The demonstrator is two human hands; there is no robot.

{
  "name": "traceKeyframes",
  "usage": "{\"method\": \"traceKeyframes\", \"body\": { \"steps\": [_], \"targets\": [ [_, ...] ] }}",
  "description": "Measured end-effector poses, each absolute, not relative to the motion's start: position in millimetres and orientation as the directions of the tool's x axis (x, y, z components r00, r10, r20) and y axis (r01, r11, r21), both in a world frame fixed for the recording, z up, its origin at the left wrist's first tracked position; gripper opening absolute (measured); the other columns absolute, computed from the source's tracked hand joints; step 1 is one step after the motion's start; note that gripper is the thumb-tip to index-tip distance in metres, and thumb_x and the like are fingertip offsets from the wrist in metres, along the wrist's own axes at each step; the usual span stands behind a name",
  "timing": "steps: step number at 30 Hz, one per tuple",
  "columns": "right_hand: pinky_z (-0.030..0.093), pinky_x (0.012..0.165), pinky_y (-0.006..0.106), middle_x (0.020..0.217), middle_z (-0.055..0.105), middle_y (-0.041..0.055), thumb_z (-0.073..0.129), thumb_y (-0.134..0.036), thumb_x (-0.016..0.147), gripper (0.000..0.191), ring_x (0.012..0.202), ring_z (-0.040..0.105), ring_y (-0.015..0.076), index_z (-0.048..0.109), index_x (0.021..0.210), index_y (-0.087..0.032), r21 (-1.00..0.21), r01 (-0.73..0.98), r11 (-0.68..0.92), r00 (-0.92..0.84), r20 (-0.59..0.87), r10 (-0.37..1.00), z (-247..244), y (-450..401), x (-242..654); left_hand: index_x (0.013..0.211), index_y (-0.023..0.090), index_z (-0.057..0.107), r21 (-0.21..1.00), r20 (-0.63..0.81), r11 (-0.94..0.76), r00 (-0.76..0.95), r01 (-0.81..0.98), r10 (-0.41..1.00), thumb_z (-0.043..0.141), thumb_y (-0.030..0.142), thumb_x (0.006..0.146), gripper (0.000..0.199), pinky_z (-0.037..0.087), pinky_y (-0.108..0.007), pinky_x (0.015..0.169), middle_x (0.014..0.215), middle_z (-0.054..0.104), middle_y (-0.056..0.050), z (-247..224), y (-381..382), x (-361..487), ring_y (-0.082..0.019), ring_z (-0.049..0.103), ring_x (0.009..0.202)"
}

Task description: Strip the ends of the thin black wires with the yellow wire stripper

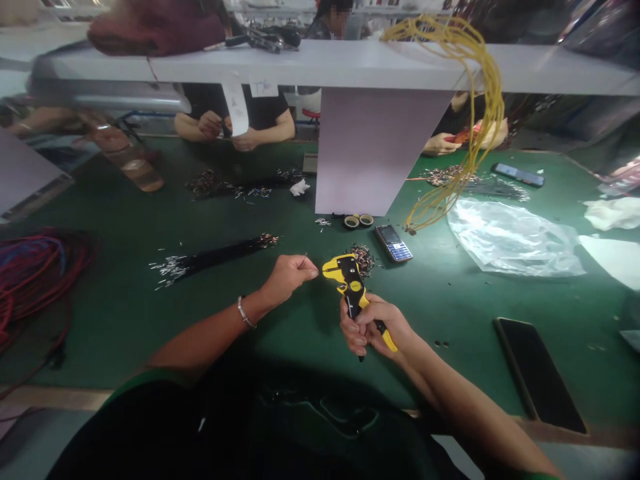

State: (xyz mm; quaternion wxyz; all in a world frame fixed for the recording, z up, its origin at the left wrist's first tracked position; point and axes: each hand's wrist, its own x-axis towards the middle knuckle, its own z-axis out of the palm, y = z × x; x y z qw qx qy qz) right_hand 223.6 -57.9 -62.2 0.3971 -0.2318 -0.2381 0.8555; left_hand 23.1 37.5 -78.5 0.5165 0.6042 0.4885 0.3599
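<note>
My right hand (376, 321) is wrapped round the handles of a yellow and black wire stripper (354, 285), its head pointing up and to the left. Just left of the stripper's jaws, my left hand (291, 277) is closed in a pinch on a thin dark wire (305, 259), of which only a short bit shows. Behind the stripper lies a small pile of short cut-off scraps (364, 260). A bundle of black wires (220, 259) with pale ends at the left and coppery ends at the right rests beyond my left hand.
On the green table (280, 360) are a keypad phone (394, 243), tape rolls (351, 221), a clear plastic bag (515, 237) and a dark smartphone (540, 373). Red cables (35, 287) lie left. Yellow wires (487, 87) hang from the shelf (345, 65). Co-workers' hands (246, 140) show opposite.
</note>
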Motion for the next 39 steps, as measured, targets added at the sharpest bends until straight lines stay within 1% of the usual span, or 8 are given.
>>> {"method": "traceKeyframes", "body": {
  "steps": [3, 11, 16, 24, 32, 34, 37, 39],
  "targets": [
    [0.04, 0.038, 0.026, 0.058, 0.055, 0.0008, 0.05, -0.009, 0.062, 0.021, 0.043, 0.045, 0.0124, 0.057, 0.082, -0.013, -0.594, -0.559, -0.579, -0.573, -0.227, 0.787, -61, -59, 223, 0.059, 0.013, 0.062, 0.975, -0.088, 0.034, 0.244, 0.219, 0.966, 0.068, 0.027, 0.062, 0.016, 0.024, -0.02, 0.044, 0.046, 0.044, 0.006, -78, 38, 23, -0.005, 0.033, 0.043],
    [0.039, 0.039, 0.026, 0.059, 0.054, 0.0009, 0.048, -0.01, 0.063, 0.022, 0.044, 0.044, 0.0123, 0.056, 0.083, -0.014, -0.555, -0.575, -0.602, -0.588, -0.232, 0.775, -57, -61, 225, 0.058, 0.013, 0.062, 0.975, -0.101, 0.046, 0.248, 0.217, 0.964, 0.068, 0.028, 0.06, 0.016, 0.023, -0.021, 0.043, 0.044, 0.043, 0.006, -78, 38, 24, -0.005, 0.032, 0.043],
    [0.039, 0.039, 0.026, 0.059, 0.053, 0.0004, 0.049, -0.011, 0.062, 0.022, 0.044, 0.044, 0.0117, 0.057, 0.083, -0.014, -0.536, -0.58, -0.614, -0.599, -0.23, 0.767, -60, -56, 228, 0.059, 0.013, 0.063, 0.972, -0.083, 0.023, 0.248, 0.235, 0.965, 0.068, 0.028, 0.06, 0.015, 0.025, -0.021, 0.044, 0.045, 0.045, 0.005, -79, 38, 25, -0.006, 0.034, 0.044],
    [0.04, 0.04, 0.026, 0.06, 0.054, 0.0002, 0.05, -0.011, 0.063, 0.023, 0.045, 0.045, 0.0118, 0.057, 0.085, -0.014, -0.544, -0.577, -0.609, -0.614, -0.203, 0.763, -65, -52, 232, 0.059, 0.014, 0.063, 0.97, -0.055, -0.009, 0.259, 0.242, 0.964, 0.068, 0.027, 0.063, 0.014, 0.026, -0.022, 0.044, 0.046, 0.045, 0.005, -84, 39, 23, -0.006, 0.034, 0.044],
    [0.039, 0.04, 0.026, 0.06, 0.053, 0.0004, 0.049, -0.012, 0.061, 0.023, 0.044, 0.044, 0.0125, 0.056, 0.083, -0.014, -0.564, -0.566, -0.601, -0.608, -0.206, 0.766, -65, -50, 233, 0.059, 0.013, 0.061, 0.974, -0.083, 0.025, 0.252, 0.227, 0.964, 0.067, 0.028, 0.062, 0.016, 0.024, -0.02, 0.043, 0.048, 0.047, 0.005, -81, 38, 25, -0.005, 0.033, 0.044],
    [0.039, 0.04, 0.027, 0.059, 0.051, -0.0002, 0.049, -0.013, 0.06, 0.024, 0.045, 0.044, 0.0129, 0.056, 0.082, -0.014, -0.576, -0.584, -0.572, -0.581, -0.195, 0.79, -62, -49, 239, 0.059, 0.013, 0.06, 0.977, -0.109, 0.061, 0.237, 0.202, 0.965, 0.068, 0.029, 0.061, 0.017, 0.024, -0.02, 0.042, 0.048, 0.046, 0.006, -81, 39, 26, -0.004, 0.033, 0.043],
    [0.036, 0.04, 0.025, 0.058, 0.047, -0.0019, 0.051, -0.015, 0.059, 0.023, 0.044, 0.039, 0.0113, 0.056, 0.082, -0.015, -0.59, -0.667, -0.455, -0.461, -0.153, 0.874, -54, -46, 253, 0.06, 0.014, 0.058, 0.981, -0.174, 0.148, 0.235, 0.126, 0.956, 0.07, 0.029, 0.059, 0.019, 0.02, -0.02, 0.04, 0.046, 0.042, 0.007, -81, 42, 26, -0.003, 0.03, 0.04],
    [0.037, 0.042, 0.027, 0.06, 0.048, -0.0009, 0.051, -0.015, 0.06, 0.022, 0.046, 0.04, 0.012, 0.057, 0.082, -0.016, -0.628, -0.664, -0.406, -0.422, -0.133, 0.897, -50, -45, 259, 0.06, 0.014, 0.058, 0.98, -0.195, 0.177, 0.236, 0.095, 0.952, 0.071, 0.028, 0.059, 0.019, 0.018, -0.02, 0.039, 0.047, 0.042, 0.007, -79, 42, 26, -0.002, 0.029, 0.039]
  ]
}}
